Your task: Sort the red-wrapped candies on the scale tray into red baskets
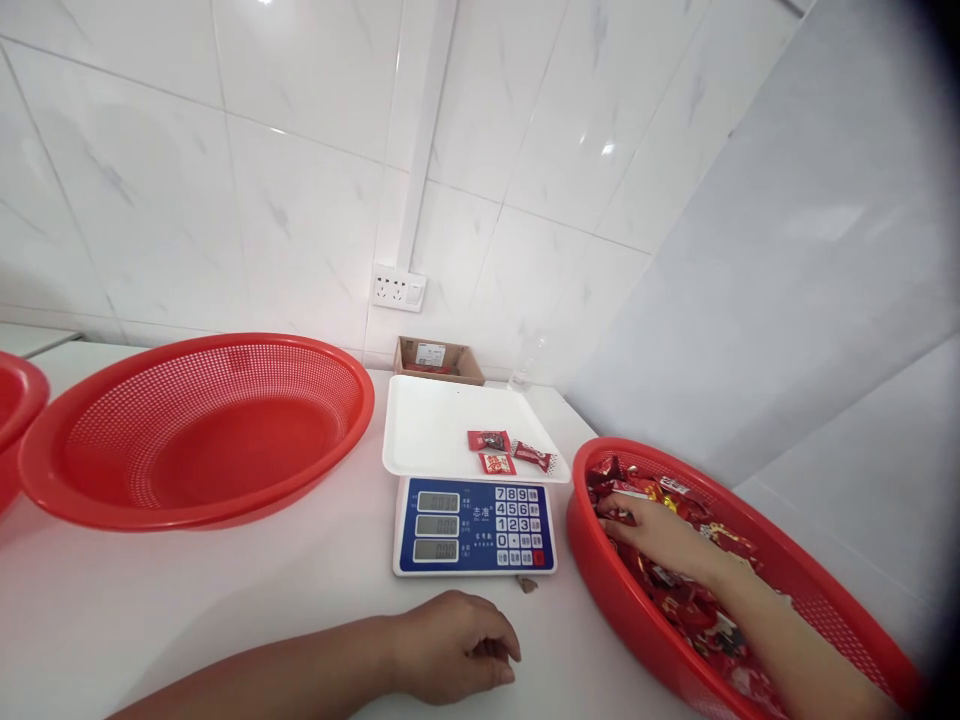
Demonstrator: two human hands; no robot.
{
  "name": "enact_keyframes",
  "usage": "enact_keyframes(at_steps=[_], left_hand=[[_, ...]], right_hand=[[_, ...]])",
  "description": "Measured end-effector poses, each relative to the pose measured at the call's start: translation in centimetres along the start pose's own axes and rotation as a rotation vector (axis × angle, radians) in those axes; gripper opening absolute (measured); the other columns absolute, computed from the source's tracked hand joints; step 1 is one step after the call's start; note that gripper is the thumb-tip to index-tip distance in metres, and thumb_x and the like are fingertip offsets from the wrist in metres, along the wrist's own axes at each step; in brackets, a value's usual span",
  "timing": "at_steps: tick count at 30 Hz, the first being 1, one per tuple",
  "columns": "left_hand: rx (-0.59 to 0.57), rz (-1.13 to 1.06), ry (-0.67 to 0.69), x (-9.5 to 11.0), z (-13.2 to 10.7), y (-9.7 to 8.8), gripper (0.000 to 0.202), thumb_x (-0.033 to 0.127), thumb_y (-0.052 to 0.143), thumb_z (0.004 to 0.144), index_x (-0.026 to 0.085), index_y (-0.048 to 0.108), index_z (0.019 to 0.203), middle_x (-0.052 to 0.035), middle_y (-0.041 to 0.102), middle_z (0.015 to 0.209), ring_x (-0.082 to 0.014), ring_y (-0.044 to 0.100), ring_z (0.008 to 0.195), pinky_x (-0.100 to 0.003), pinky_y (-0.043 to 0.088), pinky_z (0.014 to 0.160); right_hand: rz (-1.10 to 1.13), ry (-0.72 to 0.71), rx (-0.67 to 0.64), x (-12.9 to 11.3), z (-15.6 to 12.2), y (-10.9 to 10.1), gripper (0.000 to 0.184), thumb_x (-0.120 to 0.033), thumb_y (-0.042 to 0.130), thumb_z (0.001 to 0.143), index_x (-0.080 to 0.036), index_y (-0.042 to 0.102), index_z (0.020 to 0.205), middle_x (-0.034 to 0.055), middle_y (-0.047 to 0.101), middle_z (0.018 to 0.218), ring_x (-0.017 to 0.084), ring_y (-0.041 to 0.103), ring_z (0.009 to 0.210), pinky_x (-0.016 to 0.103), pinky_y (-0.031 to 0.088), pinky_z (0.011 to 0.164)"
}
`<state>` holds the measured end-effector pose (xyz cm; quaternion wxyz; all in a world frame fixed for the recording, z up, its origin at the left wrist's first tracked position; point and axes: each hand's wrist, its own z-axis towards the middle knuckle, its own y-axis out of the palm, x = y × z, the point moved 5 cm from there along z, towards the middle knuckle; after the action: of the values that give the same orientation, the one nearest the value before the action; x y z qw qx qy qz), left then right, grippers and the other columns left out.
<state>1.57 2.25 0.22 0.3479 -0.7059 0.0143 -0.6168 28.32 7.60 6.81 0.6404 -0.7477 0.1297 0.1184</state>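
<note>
Specifically, the long wrapped sweet (532,457) lies on the white pan (427,425) of the scale (476,532), axis slanting far-left to near-right. The left hand (456,648) points rightward before it, fingers loosely curled, released. The right hand (651,530) reaches into the red basket (600,570) among sweets (697,608); whether it grasps any, I cannot tell.

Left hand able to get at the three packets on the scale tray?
Probably yes: the left hand looks free, the packets lie uncovered on the white tray, and the control panel between seems no barrier. The right hand is in the right-side basket.
</note>
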Motion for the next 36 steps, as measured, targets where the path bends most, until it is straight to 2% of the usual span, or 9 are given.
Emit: enact_keyframes(at_steps=[8,15,18,21,23,27,31,34,36], left_hand=[[-0.007,-0.004,-0.02,0.3,0.0,-0.1,0.027,0.03,0.054,0.077,0.02,0.065,0.1,-0.0047,0.063,0.092,-0.0131,0.057,0.075,-0.021,0.046,0.07],[-0.004,-0.009,-0.012,0.1,0.2,-0.1,0.027,0.03,0.054,0.077,0.02,0.065,0.099,-0.0044,0.063,0.09,-0.0127,0.056,0.074,-0.02,0.046,0.069],[-0.003,-0.006,-0.008,0.1,0.2,-0.1,0.027,0.031,0.054,0.077,0.02,0.064,0.1,-0.0045,0.063,0.091,-0.013,0.057,0.076,-0.02,0.046,0.07],[-0.006,-0.013,-0.009,0.1,0.0,0.0,0.027,0.031,0.054,0.077,0.02,0.064,0.1,-0.0046,0.062,0.092,-0.0129,0.057,0.076,-0.02,0.046,0.07],[-0.01,-0.015,-0.013,0.0,0.0,0.1,0.027,0.031,0.054,0.077,0.02,0.064,0.1,-0.0045,0.063,0.091,-0.0129,0.057,0.075,-0.02,0.046,0.07],[-0.007,-0.014,-0.02,0.0,0.1,0.1,0.027,0.03,0.054,0.077,0.022,0.064,0.1,-0.0038,0.063,0.092,-0.0132,0.058,0.076,-0.021,0.047,0.07],[-0.01,-0.01,-0.021,0.0,0.1,0.0,0.027,0.031,0.054,0.077,0.022,0.064,0.1,-0.0039,0.063,0.092,-0.0132,0.058,0.075,-0.021,0.047,0.07],[-0.014,-0.003,-0.026,0.0,0.1,0.0,0.028,0.032,0.054,0.077,0.021,0.064,0.101,-0.0043,0.063,0.092,-0.0135,0.058,0.075,-0.021,0.047,0.069],[-0.02,0.005,-0.029,0.1,0.1,0.0,0.028,0.032,0.053,0.077,0.021,0.064,0.101,-0.0046,0.063,0.092,-0.0136,0.058,0.075,-0.021,0.047,0.069]], right_hand=[[0.039,-0.003,0.01,-0.1,-0.1,-0.1,0.022,-0.038,0.049,0.076,-0.022,0.061,0.085,0.0058,0.067,0.091,0.024,0.061,0.086,0.036,0.045,0.079],[0.162,-0.019,0.004,-0.5,-0.4,-0.7,0.03,-0.046,0.05,0.078,-0.022,0.06,0.092,0.0044,0.066,0.1,0.022,0.06,0.094,0.032,0.045,0.084],[0.32,0.109,0.0,-0.3,-0.8,-1.0,0.035,-0.049,0.052,0.077,-0.022,0.058,0.098,0.003,0.067,0.089,0.019,0.063,0.07,0.03,0.05,0.067],[0.527,0.217,0.059,0.0,-1.3,-1.5,0.037,-0.05,0.056,0.076,-0.025,0.056,0.104,0.001,0.066,0.083,0.013,0.057,0.052,0.027,0.048,0.051],[0.718,0.208,0.117,0.1,-1.4,-1.9,0.036,-0.048,0.06,0.074,-0.027,0.057,0.104,0.0014,0.066,0.091,0.014,0.06,0.061,0.025,0.05,0.054],[1.045,0.118,0.181,-0.5,-1.6,-3.0,0.036,-0.041,0.066,0.072,-0.029,0.059,0.106,0.0007,0.066,0.099,0.015,0.063,0.08,0.026,0.054,0.072],[1.18,0.045,0.184,-2.3,-1.7,-4.3,0.046,-0.028,0.072,0.067,-0.03,0.057,0.111,0.0003,0.065,0.105,0.014,0.062,0.09,0.027,0.051,0.086],[1.227,0.02,0.215,-4.1,-1.2,-5.2,0.053,-0.019,0.074,0.061,-0.03,0.057,0.11,-0.0002,0.066,0.104,0.016,0.063,0.092,0.03,0.051,0.088],[1.267,-0.011,0.259,-5.4,-0.6,-5.5,0.048,-0.016,0.073,0.06,-0.029,0.059,0.104,-0.001,0.067,0.102,0.015,0.062,0.093,0.029,0.052,0.086]])
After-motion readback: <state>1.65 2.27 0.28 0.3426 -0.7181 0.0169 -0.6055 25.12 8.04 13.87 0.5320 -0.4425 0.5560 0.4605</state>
